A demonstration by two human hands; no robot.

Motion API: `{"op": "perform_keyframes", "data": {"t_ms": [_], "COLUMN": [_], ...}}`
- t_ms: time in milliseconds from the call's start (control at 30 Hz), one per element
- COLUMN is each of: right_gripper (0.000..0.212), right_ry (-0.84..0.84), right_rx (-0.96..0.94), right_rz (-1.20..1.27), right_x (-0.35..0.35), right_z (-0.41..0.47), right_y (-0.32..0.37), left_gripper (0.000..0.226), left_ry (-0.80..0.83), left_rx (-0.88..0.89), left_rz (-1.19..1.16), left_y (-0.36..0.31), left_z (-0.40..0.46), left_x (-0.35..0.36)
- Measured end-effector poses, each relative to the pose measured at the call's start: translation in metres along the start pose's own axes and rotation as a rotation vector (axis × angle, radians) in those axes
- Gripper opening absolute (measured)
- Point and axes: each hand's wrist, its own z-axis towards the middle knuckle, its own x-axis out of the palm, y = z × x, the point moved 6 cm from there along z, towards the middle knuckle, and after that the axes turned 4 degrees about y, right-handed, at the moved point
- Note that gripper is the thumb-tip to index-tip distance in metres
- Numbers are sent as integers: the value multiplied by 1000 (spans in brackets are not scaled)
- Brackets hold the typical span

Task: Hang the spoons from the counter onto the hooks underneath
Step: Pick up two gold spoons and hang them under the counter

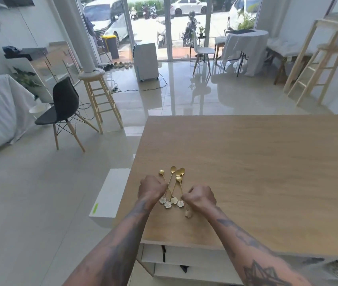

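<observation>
Several small gold spoons (174,183) with white flower-shaped handle ends lie bunched near the left front corner of the wooden counter (256,166). Their bowls point away from me and the flowers point toward me. My left hand (151,189) rests at the left side of the bunch, fingers curled onto the handles. My right hand (201,198) is at the right side, fingertips pinching a spoon handle near its flower. One more white flower end (188,213) lies just below my right hand. Under the counter's front edge a white panel (184,254) carries dark hooks (163,252).
A white box (110,195) stands on the floor beside the counter's left edge. Further left are a black chair (63,108) and a wooden stool (98,100). The tiled floor stretches to glass doors at the back. Another stool and a draped table stand at the right.
</observation>
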Motion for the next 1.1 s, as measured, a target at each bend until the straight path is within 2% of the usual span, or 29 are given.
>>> {"op": "perform_keyframes", "data": {"t_ms": [100,200,267,367,467,600,700,800,1100], "right_gripper": [9,17,11,31,41,26,32,25,22], "right_ry": [24,34,44,39,26,16,-29,-91,-295], "right_rx": [11,15,8,-14,-52,-93,-117,-150,-297], "right_rz": [-60,-108,-110,-56,39,149,221,286,384], "right_x": [3,1,0,-3,-9,-30,-50,-69,-101], "right_z": [10,14,15,15,10,-8,-27,-53,-171], "right_y": [-5,-4,-4,-7,-11,-6,2,15,49], "left_gripper": [34,25,18,15,19,30,27,25,18], "left_ry": [34,25,37,61,49,38,-14,-31,-96], "left_rx": [-56,-103,-123,-109,-64,-3,61,126,405], "left_rz": [48,91,101,88,60,-1,-34,-83,-202], "left_y": [-5,-10,-13,-15,-14,-11,-20,-35,-58], "left_z": [7,13,17,20,16,7,-6,-25,-127], "left_x": [12,13,13,14,14,8,-13,-41,-132]}}
